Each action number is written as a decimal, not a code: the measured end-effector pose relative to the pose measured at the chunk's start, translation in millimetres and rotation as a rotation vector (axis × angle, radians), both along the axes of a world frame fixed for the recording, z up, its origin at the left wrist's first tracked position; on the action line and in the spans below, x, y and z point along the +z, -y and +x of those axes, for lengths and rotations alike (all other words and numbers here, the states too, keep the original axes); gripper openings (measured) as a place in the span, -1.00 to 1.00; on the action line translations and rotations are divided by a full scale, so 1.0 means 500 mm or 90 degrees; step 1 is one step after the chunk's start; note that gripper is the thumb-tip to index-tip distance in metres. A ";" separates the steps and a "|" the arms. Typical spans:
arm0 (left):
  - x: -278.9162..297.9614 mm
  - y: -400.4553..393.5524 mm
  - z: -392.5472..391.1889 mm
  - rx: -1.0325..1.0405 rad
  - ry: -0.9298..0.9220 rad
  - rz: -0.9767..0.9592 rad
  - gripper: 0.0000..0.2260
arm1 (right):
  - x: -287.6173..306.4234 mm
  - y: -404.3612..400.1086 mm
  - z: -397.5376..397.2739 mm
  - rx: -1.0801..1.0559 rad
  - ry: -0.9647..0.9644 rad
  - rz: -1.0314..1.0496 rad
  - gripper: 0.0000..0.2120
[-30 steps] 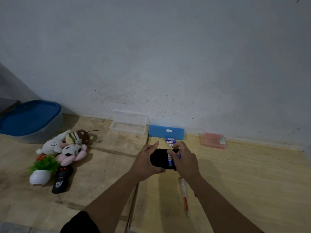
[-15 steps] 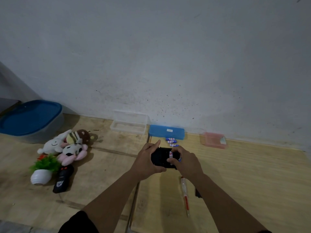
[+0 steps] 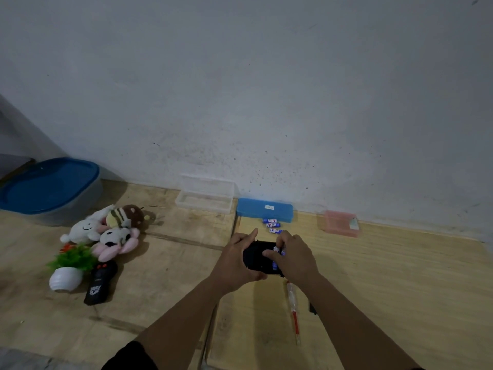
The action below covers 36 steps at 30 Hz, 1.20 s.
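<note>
Clamping black remote [image 3: 254, 259] in left grip [image 3: 234, 264] to steady it, pinching a battery [image 3: 277, 250] into its slot with right grip [image 3: 296, 260].

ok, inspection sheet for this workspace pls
surface: wooden floor, scuffed boards.
job's things: black device; battery at its bay; loose batteries by blue case; screwdriver lying under the right forearm.
clutter: plush toys, potted plant, black remote, clear box, pink box, blue-lidded tub.
grippers: left hand grips the device; right hand pinches the battery.
cables: nothing seen.
surroundings: stained wall.
</note>
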<state>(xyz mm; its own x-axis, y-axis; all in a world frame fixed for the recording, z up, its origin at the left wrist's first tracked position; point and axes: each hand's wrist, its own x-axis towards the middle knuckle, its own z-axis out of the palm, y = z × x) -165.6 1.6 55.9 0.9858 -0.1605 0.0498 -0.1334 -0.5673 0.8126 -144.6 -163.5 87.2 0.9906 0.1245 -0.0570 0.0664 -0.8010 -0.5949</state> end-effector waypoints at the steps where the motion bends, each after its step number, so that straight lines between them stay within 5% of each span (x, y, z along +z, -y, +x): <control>1: -0.001 -0.001 0.000 0.004 -0.001 -0.004 -0.04 | -0.002 -0.002 -0.003 0.005 0.011 0.014 -0.72; 9: 0.005 -0.001 0.003 0.019 -0.010 -0.018 -0.06 | -0.005 -0.003 -0.010 0.006 0.025 0.132 -0.78; 20: 0.030 -0.031 0.027 0.061 -0.024 0.031 -0.08 | -0.009 0.006 -0.018 0.069 0.058 0.054 -0.35; 28: 0.059 -0.038 0.043 0.099 -0.055 -0.003 -0.12 | -0.020 0.016 -0.037 0.101 0.098 -0.068 -0.36; 36: 0.078 -0.047 0.041 0.082 -0.039 -0.163 -0.08 | -0.017 0.016 -0.027 0.051 0.217 0.003 -0.49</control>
<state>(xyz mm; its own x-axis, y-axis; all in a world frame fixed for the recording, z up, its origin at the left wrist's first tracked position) -145.0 24.9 94.7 0.9996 -0.0236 0.0121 -0.0196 -0.3513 0.9361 -157.9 -171.4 78.9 0.9397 0.2025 0.2756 0.3245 -0.7824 -0.5315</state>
